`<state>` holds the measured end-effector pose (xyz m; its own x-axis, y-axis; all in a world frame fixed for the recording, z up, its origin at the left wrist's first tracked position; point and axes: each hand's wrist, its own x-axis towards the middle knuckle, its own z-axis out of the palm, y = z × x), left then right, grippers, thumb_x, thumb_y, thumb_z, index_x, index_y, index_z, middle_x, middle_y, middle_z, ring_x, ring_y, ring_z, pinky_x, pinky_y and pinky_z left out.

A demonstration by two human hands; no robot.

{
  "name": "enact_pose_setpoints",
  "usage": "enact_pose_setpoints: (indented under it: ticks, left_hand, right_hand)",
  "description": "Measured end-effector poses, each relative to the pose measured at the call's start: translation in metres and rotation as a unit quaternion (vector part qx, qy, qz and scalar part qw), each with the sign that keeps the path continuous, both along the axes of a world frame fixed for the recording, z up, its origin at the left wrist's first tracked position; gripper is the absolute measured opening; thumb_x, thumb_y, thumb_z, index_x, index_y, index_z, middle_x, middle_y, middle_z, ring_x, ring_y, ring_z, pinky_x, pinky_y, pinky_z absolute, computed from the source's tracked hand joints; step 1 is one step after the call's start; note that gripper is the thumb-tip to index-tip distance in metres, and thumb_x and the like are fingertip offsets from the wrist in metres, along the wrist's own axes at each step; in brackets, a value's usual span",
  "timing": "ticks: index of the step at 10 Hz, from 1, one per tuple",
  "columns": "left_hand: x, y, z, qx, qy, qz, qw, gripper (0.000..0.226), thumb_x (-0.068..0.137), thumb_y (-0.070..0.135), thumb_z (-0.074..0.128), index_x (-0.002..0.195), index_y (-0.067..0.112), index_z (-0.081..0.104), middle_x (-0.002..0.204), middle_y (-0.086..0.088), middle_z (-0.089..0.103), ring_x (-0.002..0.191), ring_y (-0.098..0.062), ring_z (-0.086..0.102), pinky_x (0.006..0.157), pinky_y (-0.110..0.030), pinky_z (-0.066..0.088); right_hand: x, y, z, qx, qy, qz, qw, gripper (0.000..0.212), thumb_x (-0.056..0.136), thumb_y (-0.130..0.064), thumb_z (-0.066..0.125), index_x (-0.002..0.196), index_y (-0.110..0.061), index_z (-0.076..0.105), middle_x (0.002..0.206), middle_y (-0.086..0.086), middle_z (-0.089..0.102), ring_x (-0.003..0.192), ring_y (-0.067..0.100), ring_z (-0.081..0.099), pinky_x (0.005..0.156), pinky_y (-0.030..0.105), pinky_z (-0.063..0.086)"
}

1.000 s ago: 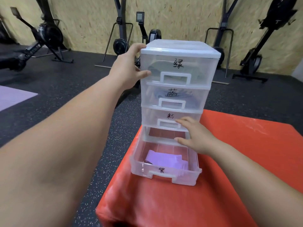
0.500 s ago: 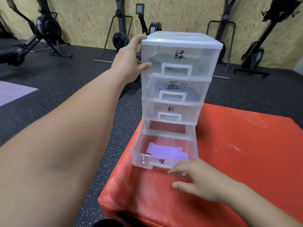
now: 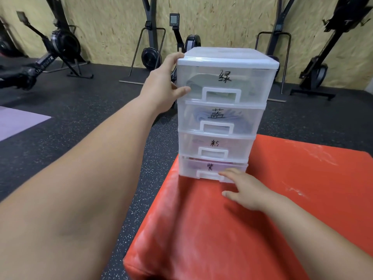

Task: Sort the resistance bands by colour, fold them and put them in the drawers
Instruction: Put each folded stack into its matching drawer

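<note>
Since the earlier frame the bottom drawer (image 3: pixel 191 168) has gone from pulled out to flush with the stack, and the right hand (image 3: pixel 248 190) has followed it forward. Right hand: fingers straight and slightly spread, tips touching the drawer's handle, thumb apart and lying low over the red pad (image 3: pixel 222 229); it grasps nothing. Left hand (image 3: pixel 161 85): clamped on the upper left corner of the chest of drawers (image 3: pixel 226 57), thumb across the top drawer's front, fingers wrapped over the edge behind. Purple band (image 3: pixel 201 164): a faint tint behind the drawer front, just left of the right fingertips. Above the right hand, a pale pink tint shows in the third drawer (image 3: pixel 238 144), then a blue band (image 3: pixel 197 116), then a green band (image 3: pixel 193 81) beside the left thumb. Beyond the left hand: black speckled floor (image 3: pixel 80 98), rowing machines (image 3: pixel 60 43) along a board wall (image 3: pixel 113 23). Left of the left forearm lies a purple mat (image 3: pixel 18 122).
</note>
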<state>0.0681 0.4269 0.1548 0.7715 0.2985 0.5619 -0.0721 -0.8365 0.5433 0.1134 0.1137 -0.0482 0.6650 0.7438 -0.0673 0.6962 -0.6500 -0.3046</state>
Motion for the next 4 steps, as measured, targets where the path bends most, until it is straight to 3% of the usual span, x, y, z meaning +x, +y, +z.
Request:
enact_pose_setpoints:
  ticks: [2,3,4]
  left_hand:
    - [0.003,0.000,0.000,0.008,0.000,0.001,1.000,0.081,0.088,0.029,0.084,0.148,0.050,0.034,0.106,0.010,0.070,0.084,-0.009,0.071,0.088,-0.045,0.058]
    - [-0.001,-0.008,0.008,0.016,0.015,0.010,1.000,0.085,0.089,0.031,0.083,0.152,0.047,0.029,0.120,0.005,0.069,0.096,-0.017,0.070,0.093,-0.052,0.058]
    - [-0.007,-0.026,0.006,-0.004,0.041,0.026,0.999,0.099,0.087,0.038,0.084,0.160,0.041,0.017,0.151,0.000,0.056,0.121,-0.027,0.066,0.103,-0.055,0.054]
  right_hand:
    - [0.016,0.004,0.010,-0.066,0.015,-0.023,0.997,0.080,0.086,-0.028,0.065,0.160,-0.029,0.035,0.165,-0.007,0.035,0.146,0.019,0.044,0.117,0.034,0.039]
    - [0.006,0.002,0.021,-0.055,0.009,-0.029,0.998,0.080,0.087,-0.034,0.069,0.160,-0.027,0.036,0.165,-0.004,0.035,0.148,0.019,0.041,0.120,0.032,0.035]
    - [-0.003,0.000,0.041,-0.029,-0.015,-0.031,0.999,0.080,0.090,-0.042,0.071,0.160,-0.024,0.037,0.165,-0.003,0.038,0.148,0.020,0.041,0.121,0.030,0.032]
